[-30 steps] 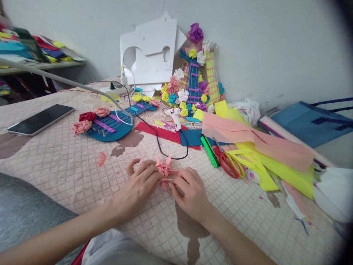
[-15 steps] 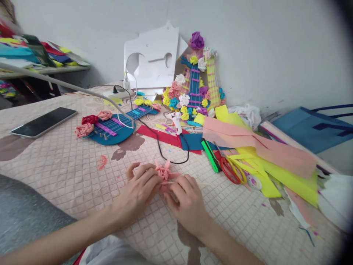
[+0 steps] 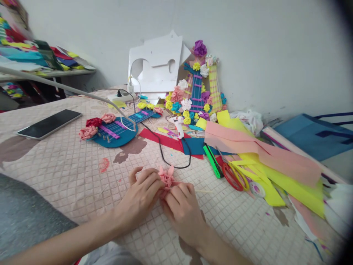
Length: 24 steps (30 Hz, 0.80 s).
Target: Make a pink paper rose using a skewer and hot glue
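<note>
A pink paper flower (image 3: 167, 178) with pointed petals is between my two hands, just above the table. My left hand (image 3: 145, 189) pinches its left side with the fingers curled. Against its lower right side, the fingers of my right hand (image 3: 182, 206) are closed, and the fingertips are partly hidden behind the knuckles. A thin pale stick (image 3: 204, 191) shows to the right of my right hand. Beyond the flower lies the black cord of a white glue gun (image 3: 177, 124).
A blue paper guitar (image 3: 118, 130) with paper roses lies at the left, near a phone (image 3: 51, 123). To the right are a green cutter (image 3: 213, 161), scissors (image 3: 234, 176) and pink crepe paper (image 3: 248, 141). Decorated guitars (image 3: 196, 90) lean against the wall.
My right hand has moved in closer to my left hand, against the flower. The whole view has shifted slightly, so things sit lower and further right.
</note>
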Tool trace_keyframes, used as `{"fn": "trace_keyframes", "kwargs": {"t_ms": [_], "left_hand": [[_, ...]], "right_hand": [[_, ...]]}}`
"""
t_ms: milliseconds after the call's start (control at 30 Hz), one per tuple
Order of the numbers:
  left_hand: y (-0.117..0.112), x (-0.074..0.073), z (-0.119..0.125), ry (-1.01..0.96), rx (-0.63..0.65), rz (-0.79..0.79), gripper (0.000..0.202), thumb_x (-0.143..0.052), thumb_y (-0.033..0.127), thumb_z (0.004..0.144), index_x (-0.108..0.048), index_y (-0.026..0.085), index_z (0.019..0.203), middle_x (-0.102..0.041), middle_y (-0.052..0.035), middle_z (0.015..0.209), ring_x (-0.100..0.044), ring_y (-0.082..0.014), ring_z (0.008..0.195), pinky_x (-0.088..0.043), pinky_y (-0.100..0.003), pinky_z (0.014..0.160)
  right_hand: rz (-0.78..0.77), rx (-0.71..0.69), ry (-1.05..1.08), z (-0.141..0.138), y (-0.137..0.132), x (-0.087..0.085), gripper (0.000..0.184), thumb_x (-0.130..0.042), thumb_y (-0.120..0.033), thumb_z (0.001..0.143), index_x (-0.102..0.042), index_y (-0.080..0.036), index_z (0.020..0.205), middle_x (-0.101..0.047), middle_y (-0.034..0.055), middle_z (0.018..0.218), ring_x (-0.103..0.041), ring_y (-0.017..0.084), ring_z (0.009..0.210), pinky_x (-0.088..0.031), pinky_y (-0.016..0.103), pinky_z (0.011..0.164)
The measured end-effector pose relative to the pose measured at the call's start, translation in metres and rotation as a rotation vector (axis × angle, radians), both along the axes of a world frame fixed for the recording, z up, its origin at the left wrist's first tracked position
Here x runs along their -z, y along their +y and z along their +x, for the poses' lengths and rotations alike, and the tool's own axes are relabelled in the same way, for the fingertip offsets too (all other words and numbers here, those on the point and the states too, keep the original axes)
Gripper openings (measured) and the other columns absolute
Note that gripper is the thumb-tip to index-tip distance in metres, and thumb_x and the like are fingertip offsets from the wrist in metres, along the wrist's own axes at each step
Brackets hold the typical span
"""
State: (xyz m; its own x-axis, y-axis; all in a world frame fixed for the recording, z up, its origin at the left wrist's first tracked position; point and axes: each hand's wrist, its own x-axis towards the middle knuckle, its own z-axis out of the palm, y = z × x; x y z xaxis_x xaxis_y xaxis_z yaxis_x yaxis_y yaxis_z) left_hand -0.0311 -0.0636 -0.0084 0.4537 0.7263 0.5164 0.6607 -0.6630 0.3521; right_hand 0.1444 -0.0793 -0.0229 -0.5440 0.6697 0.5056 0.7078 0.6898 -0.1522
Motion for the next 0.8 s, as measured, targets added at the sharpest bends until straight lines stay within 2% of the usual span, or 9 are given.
{"fn": "trace_keyframes", "kwargs": {"t_ms": [133,300,500,800], "left_hand": [[0.000,0.003,0.000,-0.045,-0.004,0.001,0.016,-0.046,0.017,0.094,-0.061,0.023,0.098,-0.064,-0.0008,0.094,-0.049,-0.0207,0.107,-0.016,-0.044,0.105],[-0.001,0.002,0.000,-0.043,0.004,0.009,0.015,-0.047,0.018,0.095,-0.061,0.023,0.095,-0.065,-0.0001,0.092,-0.050,-0.0208,0.107,-0.017,-0.043,0.103],[-0.001,0.001,-0.002,0.008,0.033,0.030,0.018,-0.043,0.017,0.097,-0.060,0.022,0.098,-0.065,-0.0007,0.092,-0.050,-0.0206,0.107,-0.015,-0.042,0.104],[-0.002,-0.003,-0.001,0.011,0.034,0.016,0.017,-0.044,0.023,0.097,-0.061,0.023,0.097,-0.065,-0.0005,0.094,-0.050,-0.0208,0.110,-0.014,-0.042,0.105]], "right_hand": [[-0.071,-0.088,0.054,0.004,0.001,-0.006,0.014,-0.050,-0.018,0.093,-0.058,-0.017,0.082,-0.057,0.0041,0.080,-0.049,0.020,0.082,-0.039,0.036,0.074],[-0.085,0.056,0.188,0.017,0.007,-0.013,0.009,-0.051,-0.024,0.094,-0.058,-0.019,0.090,-0.058,0.0051,0.089,-0.049,0.020,0.085,-0.039,0.036,0.074],[-0.096,0.059,0.095,0.016,0.010,-0.005,0.011,-0.051,-0.026,0.094,-0.058,-0.019,0.089,-0.060,0.0047,0.091,-0.051,0.020,0.086,-0.039,0.036,0.076],[-0.059,0.023,-0.007,0.015,0.012,-0.003,0.014,-0.048,-0.018,0.095,-0.058,-0.018,0.086,-0.061,0.0036,0.086,-0.051,0.018,0.083,-0.038,0.034,0.074]]}}
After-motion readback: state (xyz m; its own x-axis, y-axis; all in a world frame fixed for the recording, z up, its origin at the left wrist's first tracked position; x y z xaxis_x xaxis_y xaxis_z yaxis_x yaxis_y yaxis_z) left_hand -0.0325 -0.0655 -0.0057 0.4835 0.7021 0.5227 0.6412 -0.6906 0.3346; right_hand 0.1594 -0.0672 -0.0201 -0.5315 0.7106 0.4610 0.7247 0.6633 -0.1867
